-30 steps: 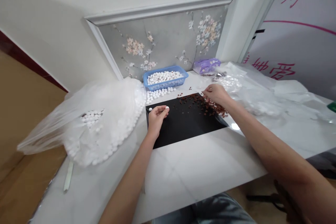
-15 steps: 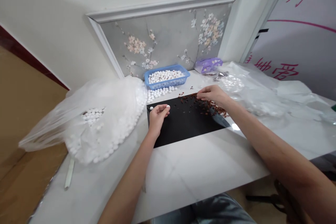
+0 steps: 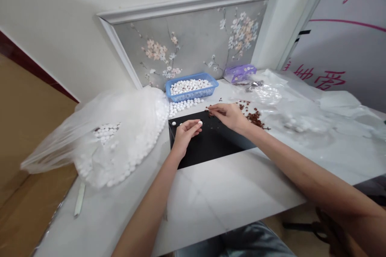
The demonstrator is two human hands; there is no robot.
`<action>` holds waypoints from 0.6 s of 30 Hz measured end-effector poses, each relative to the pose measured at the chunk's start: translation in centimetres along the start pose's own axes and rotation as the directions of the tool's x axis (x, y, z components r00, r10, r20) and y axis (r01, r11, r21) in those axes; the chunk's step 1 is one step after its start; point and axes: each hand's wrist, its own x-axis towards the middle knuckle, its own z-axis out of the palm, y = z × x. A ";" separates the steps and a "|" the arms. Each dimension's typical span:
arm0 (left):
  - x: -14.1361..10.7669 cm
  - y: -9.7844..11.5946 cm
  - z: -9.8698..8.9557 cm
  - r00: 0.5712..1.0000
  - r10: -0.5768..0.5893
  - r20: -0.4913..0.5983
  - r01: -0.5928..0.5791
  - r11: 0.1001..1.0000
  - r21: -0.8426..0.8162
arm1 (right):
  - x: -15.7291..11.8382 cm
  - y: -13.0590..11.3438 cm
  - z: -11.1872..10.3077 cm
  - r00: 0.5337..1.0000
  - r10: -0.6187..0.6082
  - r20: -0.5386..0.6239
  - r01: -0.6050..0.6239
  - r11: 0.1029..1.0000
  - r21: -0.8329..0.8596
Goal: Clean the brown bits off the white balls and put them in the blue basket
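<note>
My left hand [image 3: 186, 133] pinches a white ball [image 3: 200, 123] between thumb and fingertips over the black sheet [image 3: 208, 144]. My right hand [image 3: 226, 115] is closed above the sheet's far edge, fingertips pressed together; whatever they grip is too small to make out. Small reddish-brown pieces [image 3: 255, 117] lie scattered beyond and to the right of my right hand. Another white ball [image 3: 174, 123] rests at the sheet's far left corner, and one more is partly hidden behind my left hand.
A blue basket [image 3: 191, 97] of white balls stands at the back, with loose balls before it. On the left lies a big clear bag [image 3: 129, 128] of white balls. A purple package [image 3: 241, 73] and crumpled plastic [image 3: 316, 108] occupy the back right.
My right hand has moved left, nearer my left hand, uncovering more brown pieces. My left hand has shifted slightly right with the white ball.
</note>
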 end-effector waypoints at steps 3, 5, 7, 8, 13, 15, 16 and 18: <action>0.1 0.0 -0.1 1.000 -0.011 0.015 0.012 1.000 -0.023 | -0.5 -0.5 0.7 0.999 -0.054 -0.002 0.054 0.998 -0.021; 0.1 0.0 -0.2 1.000 -0.021 0.016 0.021 0.999 -0.040 | -0.7 -0.8 1.2 0.998 -0.059 -0.035 0.058 0.998 -0.027; 0.1 0.0 -0.1 0.999 -0.034 0.021 0.035 0.997 -0.062 | -0.9 -1.0 1.5 0.995 -0.056 -0.078 0.053 0.998 -0.044; 0.1 0.0 -0.1 0.999 -0.041 0.027 0.043 0.996 -0.074 | -0.9 -1.1 1.7 0.994 -0.056 -0.095 0.051 0.997 -0.054; -0.1 0.1 0.3 0.994 -0.073 0.077 0.081 0.991 -0.105 | -1.4 -1.4 2.1 0.993 -0.043 -0.107 0.037 0.998 -0.054; -0.1 0.1 0.3 0.993 -0.085 0.079 0.094 0.989 -0.118 | -1.6 -1.6 2.2 0.996 -0.039 -0.082 0.031 0.994 -0.101; -0.1 0.1 0.3 0.993 -0.091 0.079 0.101 0.987 -0.125 | -1.7 -1.7 2.2 0.997 -0.040 -0.072 0.030 0.990 -0.136; 0.0 0.1 0.3 0.992 -0.101 0.081 0.112 0.984 -0.138 | -2.0 -1.9 2.3 0.996 -0.056 -0.068 0.042 0.979 -0.199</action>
